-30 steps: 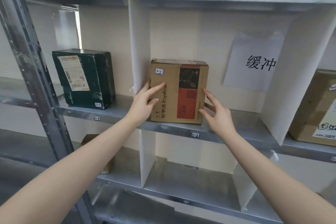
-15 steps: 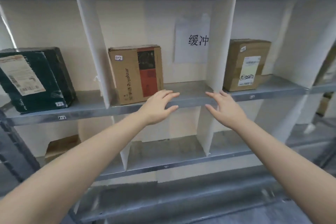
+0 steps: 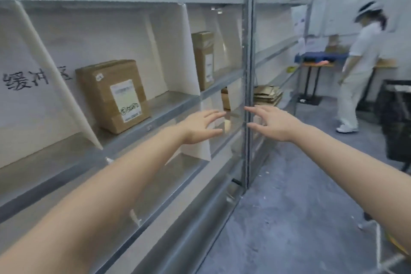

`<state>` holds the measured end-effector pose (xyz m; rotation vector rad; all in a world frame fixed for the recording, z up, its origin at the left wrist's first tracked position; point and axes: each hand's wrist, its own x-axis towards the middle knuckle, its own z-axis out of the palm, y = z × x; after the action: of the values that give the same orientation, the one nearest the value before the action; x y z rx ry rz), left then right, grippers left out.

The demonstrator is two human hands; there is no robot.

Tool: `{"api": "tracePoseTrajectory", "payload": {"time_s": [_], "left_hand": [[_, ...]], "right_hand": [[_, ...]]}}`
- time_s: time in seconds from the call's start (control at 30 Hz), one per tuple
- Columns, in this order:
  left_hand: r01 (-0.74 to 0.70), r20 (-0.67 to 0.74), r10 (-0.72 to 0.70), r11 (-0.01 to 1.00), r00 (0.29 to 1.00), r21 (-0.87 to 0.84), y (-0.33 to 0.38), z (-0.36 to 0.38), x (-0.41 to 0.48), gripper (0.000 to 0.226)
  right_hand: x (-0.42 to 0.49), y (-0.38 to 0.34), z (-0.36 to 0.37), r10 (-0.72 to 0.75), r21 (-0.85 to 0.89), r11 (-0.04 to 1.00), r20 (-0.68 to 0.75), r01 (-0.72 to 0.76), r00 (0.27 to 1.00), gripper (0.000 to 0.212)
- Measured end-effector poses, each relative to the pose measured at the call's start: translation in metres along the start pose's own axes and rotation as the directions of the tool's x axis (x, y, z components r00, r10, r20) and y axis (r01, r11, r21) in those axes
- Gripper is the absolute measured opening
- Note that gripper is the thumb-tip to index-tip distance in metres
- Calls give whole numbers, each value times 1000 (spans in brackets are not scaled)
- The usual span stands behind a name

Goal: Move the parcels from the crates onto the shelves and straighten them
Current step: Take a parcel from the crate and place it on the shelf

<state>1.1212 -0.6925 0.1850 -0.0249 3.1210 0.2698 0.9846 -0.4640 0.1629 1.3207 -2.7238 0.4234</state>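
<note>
Parcels first, from the head camera: a brown parcel (image 3: 113,95) with a white label stands on the shelf (image 3: 171,101), close to its front lip and looking a touch turned. One bay along, past the white divider (image 3: 191,51), a tall parcel (image 3: 203,58) stands on end. A small parcel (image 3: 225,101) shows on the level below, mostly hidden.

Both hands are out in front and carrying nothing. The left hand (image 3: 200,125) hovers before the shelf edge with its fingers (image 3: 214,115) spread and straight. The right hand (image 3: 273,123) is just past the steel post (image 3: 248,73), equally loose and empty.

Here's where it could go sour. That right hand is very near the post, so a quick reach could rap the knuckles on it. The tall parcel looks top-heavy, and I'd say a careless nudge while straightening would tip it against the divider or off the front. The labelled parcel has little ledge to spare; push from the wrong side and it could slide off.

Down the aisle a person in white (image 3: 360,69) stands near a black crate (image 3: 398,122). Heading there for the next load risks a bump. The floor (image 3: 300,184) looks gritty, and the picture is blurred, so footing is a worry.
</note>
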Motion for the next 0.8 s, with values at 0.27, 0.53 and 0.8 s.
{"api": "tracePoseTrajectory", "payload": {"time_s": [0.27,0.53,0.8], "left_hand": [[-227,16,228,958,974,176,129,25,277,64],[-426,86,419,900,904,90,256,66,477,62],[-696,164,679,715,715,73,313,68,673,60]], "right_hand": [[-17,255,-43,503,-95,860,-4,-501,864,67],[-28,428,-65,728,-76,670,-124,-738,674,65],[-16,562,-89,797,111,573,-309,-812,520,55]]}}
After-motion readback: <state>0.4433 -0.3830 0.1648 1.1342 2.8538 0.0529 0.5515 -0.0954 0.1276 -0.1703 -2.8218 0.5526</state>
